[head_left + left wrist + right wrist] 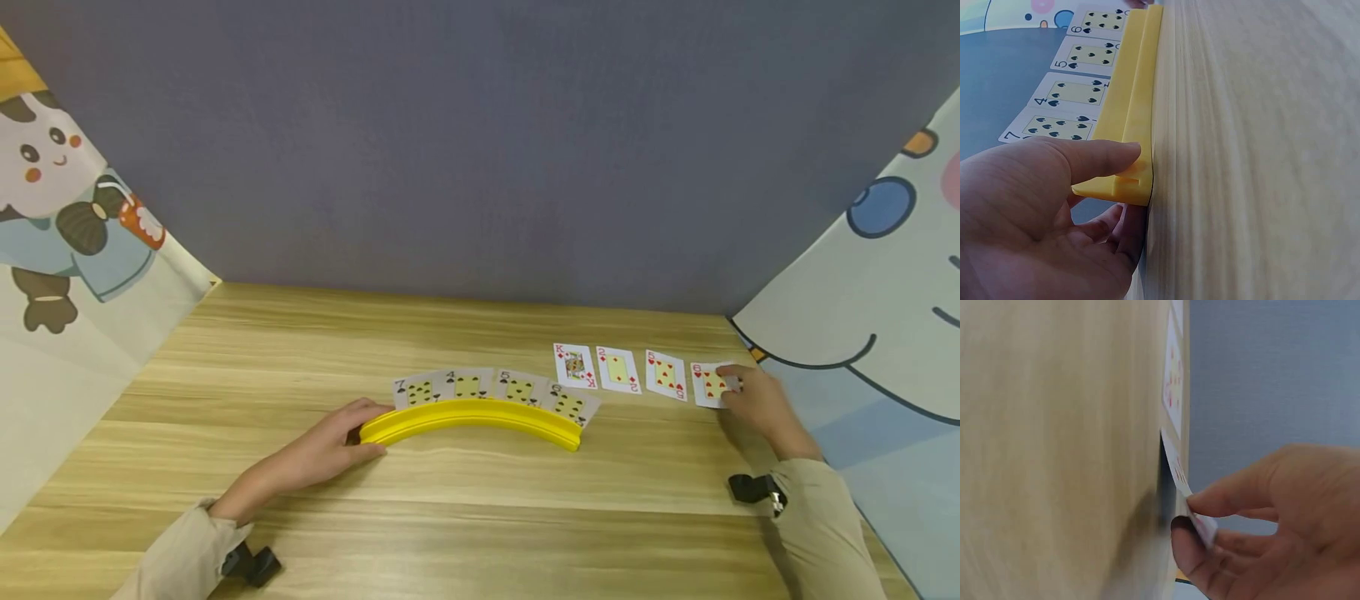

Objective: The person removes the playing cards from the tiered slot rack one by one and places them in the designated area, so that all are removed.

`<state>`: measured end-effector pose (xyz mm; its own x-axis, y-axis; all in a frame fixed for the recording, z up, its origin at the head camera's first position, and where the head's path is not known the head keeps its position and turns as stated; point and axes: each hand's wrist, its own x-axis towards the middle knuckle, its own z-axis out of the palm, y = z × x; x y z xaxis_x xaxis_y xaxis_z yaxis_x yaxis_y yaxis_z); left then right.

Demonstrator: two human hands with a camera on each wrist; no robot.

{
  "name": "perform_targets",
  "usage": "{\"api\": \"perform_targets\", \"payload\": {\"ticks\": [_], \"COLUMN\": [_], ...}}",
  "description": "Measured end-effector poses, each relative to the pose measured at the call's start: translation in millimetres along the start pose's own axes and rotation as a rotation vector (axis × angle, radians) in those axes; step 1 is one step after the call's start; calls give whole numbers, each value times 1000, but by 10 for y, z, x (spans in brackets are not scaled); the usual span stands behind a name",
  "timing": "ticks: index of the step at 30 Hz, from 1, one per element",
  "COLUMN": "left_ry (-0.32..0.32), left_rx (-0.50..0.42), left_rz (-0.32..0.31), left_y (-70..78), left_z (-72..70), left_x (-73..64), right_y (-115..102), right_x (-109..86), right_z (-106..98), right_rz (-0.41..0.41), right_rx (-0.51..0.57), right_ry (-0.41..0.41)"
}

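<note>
Near the centre of the head view, the left hand [330, 446] grips the left end of a yellow card holder [472, 410], thumb on one side and fingers curled on the other. The holder's rail hides the lower edges of four spade cards [468, 385], whose corners read 7, 4, 5 and 6 in the left wrist view. At the right of the frame, the right hand [761, 404] pinches a heart card [707, 385], apparently a 6; fingers cover its right side. The right wrist view shows it tilted off the worktop [465, 525], its print too blurred to read. Left of it lie a 5 of hearts [665, 375], a 2 of diamonds [618, 369] and a king of diamonds [574, 365], marked K.
</note>
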<state>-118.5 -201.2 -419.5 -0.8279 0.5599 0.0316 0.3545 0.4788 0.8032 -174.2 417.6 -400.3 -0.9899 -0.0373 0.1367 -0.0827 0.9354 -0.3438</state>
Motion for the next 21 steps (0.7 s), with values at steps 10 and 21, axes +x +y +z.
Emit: {"api": "perform_targets", "payload": {"ticks": [10, 21], "left_ry": [1, 1], "left_rx": [5, 17], "left_rz": [13, -9], "left_y": [-11, -53], "left_z": [5, 4], "left_x": [6, 15], "right_y": [100, 106], "right_x": [-5, -8], "right_z": [58, 73], "right_rz": [18, -14], "right_rx": [-40, -141], "right_ry": [-54, -42]}}
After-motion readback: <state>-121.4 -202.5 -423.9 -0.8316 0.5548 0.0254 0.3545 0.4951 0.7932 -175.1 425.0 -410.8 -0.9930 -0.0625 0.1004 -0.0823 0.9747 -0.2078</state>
